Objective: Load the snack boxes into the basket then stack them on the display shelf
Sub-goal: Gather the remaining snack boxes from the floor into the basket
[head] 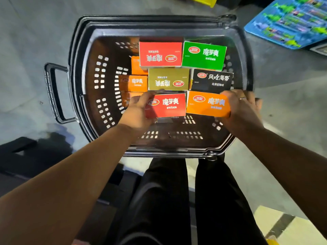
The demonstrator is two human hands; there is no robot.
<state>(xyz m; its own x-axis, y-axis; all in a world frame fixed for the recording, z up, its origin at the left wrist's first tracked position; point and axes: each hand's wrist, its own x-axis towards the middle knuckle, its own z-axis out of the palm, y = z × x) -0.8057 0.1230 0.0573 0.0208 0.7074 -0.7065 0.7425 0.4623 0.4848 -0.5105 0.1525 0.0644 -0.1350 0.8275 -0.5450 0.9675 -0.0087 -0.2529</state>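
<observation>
A black plastic basket (83, 50) stands on the floor below me and holds several snack boxes. At the back lie a red box (160, 53) and a green box (203, 55). In the middle row sit a gold box (168, 79) and a black box (211, 80). Orange boxes (134, 83) lie lower at the left. My left hand (137, 110) grips the near red box (168, 105) by its left end. My right hand (242, 108) grips the near orange box (207, 104) by its right end.
The basket's side handle (53, 92) sticks out to the left. A blue printed carton (290, 20) lies on the grey floor at the far right. My legs in dark trousers (177, 200) stand just before the basket. A pale cardboard piece (283, 227) is at the lower right.
</observation>
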